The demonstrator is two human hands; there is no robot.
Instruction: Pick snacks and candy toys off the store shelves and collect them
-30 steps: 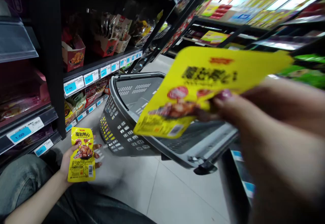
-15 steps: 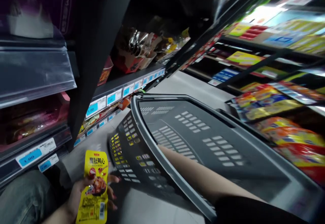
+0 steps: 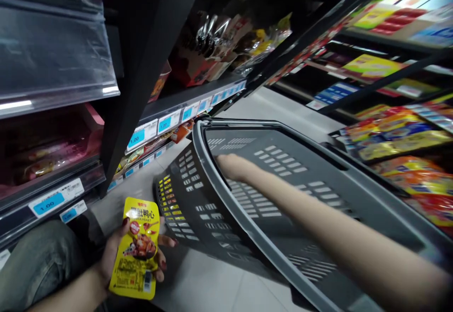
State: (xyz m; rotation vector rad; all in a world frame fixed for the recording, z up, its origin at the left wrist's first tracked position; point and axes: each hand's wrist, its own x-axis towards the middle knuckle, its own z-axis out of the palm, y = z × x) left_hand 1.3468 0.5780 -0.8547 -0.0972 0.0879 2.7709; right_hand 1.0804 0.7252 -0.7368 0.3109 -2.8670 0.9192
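My left hand [image 3: 115, 255] grips a yellow snack packet [image 3: 136, 250] with a picture of food and dark printing on its front. Thumb and fingers close round the packet's edges, left of a grey plastic shopping basket [image 3: 297, 170] with slotted walls. My right forearm reaches into the basket from the right. Only the back of my right hand [image 3: 230, 165] shows, just inside the near rim; its fingers are hidden behind that rim. Yellow packaging [image 3: 166, 194] shows through the slots at the basket's lower left end.
Dark shelving with price tags [image 3: 141, 135] runs along the left. Boxes of packaged snacks [image 3: 198, 62] stand on its shelf. Colourful bags [image 3: 410, 175] fill another shelf at the right. A denim-covered knee [image 3: 49, 265] is at the lower left, above the pale tiled floor [image 3: 212, 283].
My right hand has risen inside the basket, so its back and more of the forearm now show. My left hand still holds the packet, and the camera view has shifted slightly.
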